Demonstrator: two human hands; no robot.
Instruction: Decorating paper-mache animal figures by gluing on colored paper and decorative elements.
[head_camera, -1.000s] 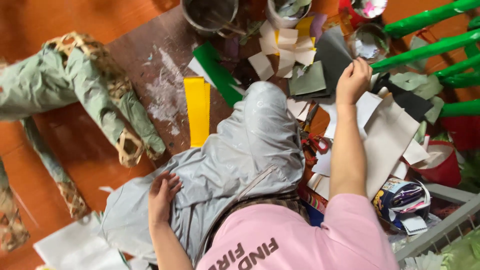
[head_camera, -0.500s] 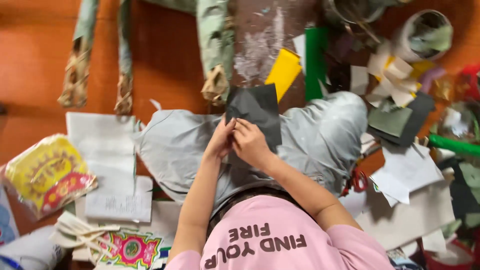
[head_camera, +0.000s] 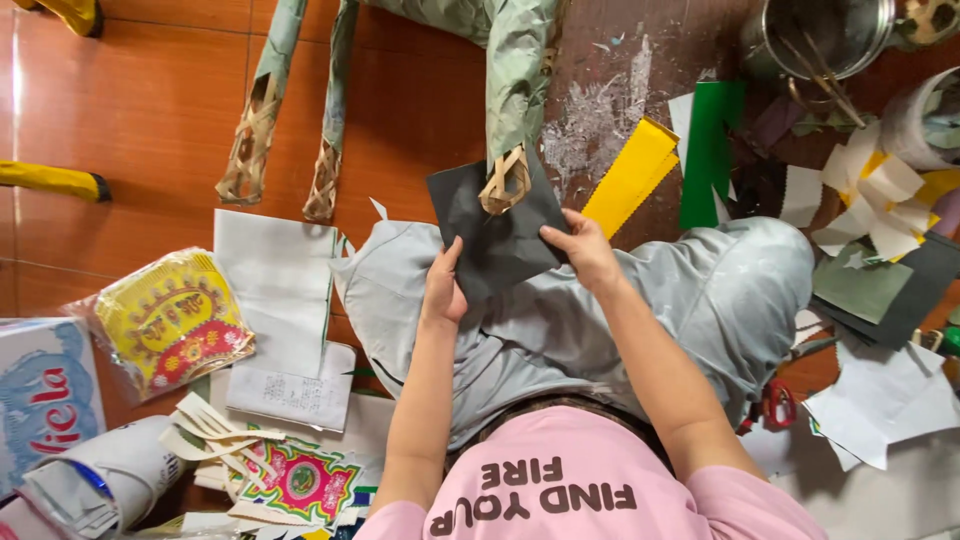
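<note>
Orange floor tiles (head_camera: 130, 110) littered with paper scraps surround both hands, left (head_camera: 442, 290) and right (head_camera: 587, 252), gripping a black paper sheet (head_camera: 495, 235).

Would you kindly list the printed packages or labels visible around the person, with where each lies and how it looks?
Plastic-wrapped packet: floor, left of the left hand; yellow with red ornament.
Carton: far left edge; white and blue, red lettering.
Printed sheet: bottom, beside the left arm; pink, green and yellow emblem.
Both hands, right hand included, hold a plain dark grey paper, unprinted.
</note>
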